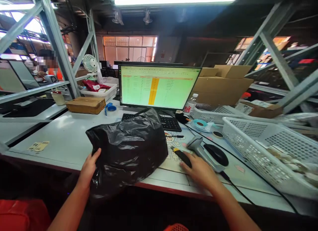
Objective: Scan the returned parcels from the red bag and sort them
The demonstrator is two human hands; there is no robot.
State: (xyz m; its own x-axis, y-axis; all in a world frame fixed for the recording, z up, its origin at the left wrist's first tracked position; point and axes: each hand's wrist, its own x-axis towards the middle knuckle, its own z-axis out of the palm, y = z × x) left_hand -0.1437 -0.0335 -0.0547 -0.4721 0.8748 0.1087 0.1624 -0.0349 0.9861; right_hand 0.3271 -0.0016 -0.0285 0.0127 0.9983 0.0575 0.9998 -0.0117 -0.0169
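A black plastic bag point(131, 148) hangs over the front edge of the white desk, covering part of the keyboard point(170, 123). My left hand point(89, 168) is closed on the bag's left side, thumb on top. Between the thumb and fingers of my right hand point(200, 169) is the end of a black and yellow utility knife point(182, 156), lying low over the desk mat point(171, 163). A grey barcode scanner point(202, 151) and a black mouse point(216, 154) lie just right of that hand.
A monitor point(159, 86) stands behind the bag. White plastic baskets point(258, 158) line the right side, near cardboard boxes point(221, 88). Tape rolls point(200, 124), a bottle point(190, 104) and cables are around. A flat carton point(85, 105) sits back left; a person point(51, 67) is farther off.
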